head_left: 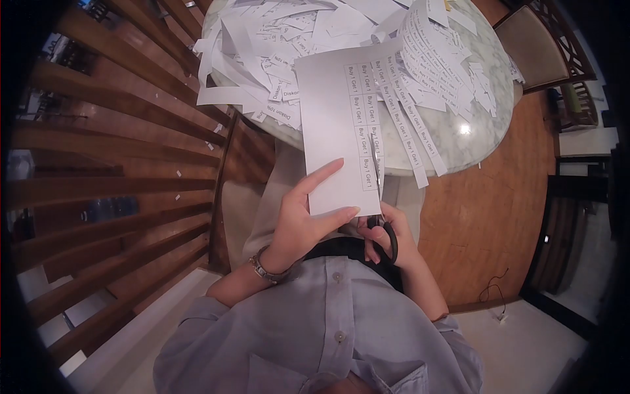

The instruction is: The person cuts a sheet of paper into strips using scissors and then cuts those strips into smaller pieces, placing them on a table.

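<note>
Sheet [326,125]: white paper with a column of "Buy 1 Get 1" labels down its right side. It is held upright in front of me, with its top edge over the table rim. The left part is blank from this side.

Left hand [296,228]: my thumb and fingers are pinched on the sheet's lower left corner, with the index finger lying flat up the paper. The fingers behind the sheet are hidden.

Right hand [388,238]: my fingers are closed through the black handles of the scissors [381,220]. The blades run up along the printed column, thin and hard to make out, so I cannot tell how far apart they stand.

Bracelet [265,269]: sits on my left wrist; its detail is too small to read.

Table [489,128]: round with a pale marble top. Its far side is cut off at the frame's top edge.

Strips [420,79]: cut label strips hang over the table edge just right of the sheet.

Scraps [259,59]: a heap of white offcuts covers the table's left part. Most of the print is illegible.

Chair [535,43]: stands beyond the table, partly out of view.

Shirt [328,328]: grey and buttoned. It blocks my lap.
</note>
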Demonstrator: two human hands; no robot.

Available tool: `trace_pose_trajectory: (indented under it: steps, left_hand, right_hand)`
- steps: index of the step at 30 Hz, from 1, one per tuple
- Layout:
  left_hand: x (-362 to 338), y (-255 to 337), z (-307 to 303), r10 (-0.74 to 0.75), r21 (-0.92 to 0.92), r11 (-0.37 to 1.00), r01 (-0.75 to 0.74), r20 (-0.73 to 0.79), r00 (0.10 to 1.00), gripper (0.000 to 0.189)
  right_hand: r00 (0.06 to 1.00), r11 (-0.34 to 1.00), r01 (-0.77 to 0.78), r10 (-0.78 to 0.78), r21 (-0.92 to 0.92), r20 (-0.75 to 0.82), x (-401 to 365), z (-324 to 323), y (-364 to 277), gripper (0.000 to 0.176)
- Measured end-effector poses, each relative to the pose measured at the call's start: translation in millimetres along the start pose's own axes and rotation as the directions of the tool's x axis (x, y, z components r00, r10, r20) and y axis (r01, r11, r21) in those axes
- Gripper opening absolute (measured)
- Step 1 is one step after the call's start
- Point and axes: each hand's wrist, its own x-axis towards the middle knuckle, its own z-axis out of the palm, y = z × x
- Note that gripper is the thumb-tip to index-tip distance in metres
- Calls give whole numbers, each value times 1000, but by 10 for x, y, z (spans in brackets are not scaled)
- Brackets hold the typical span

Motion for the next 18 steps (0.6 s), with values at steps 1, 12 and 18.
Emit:
trace_pose_trajectory:
  steps: [1,12,18]
  left_hand:
    - [0,-2,0,0,-1,1000,0,0,1000,54]
    - [-55,26,34,-39,-69,997,39,7,999,55]
    - [-51,52,24,-27,-105,994,27,4,1000,55]
  right_hand:
    - [1000,1000,0,0,-1,-1,-2,1,1,42]
    - [994,994,107,-107,-15,20,88,8,-16,57]
    - [996,995,88,-87,-45,16,109,36,-48,44]
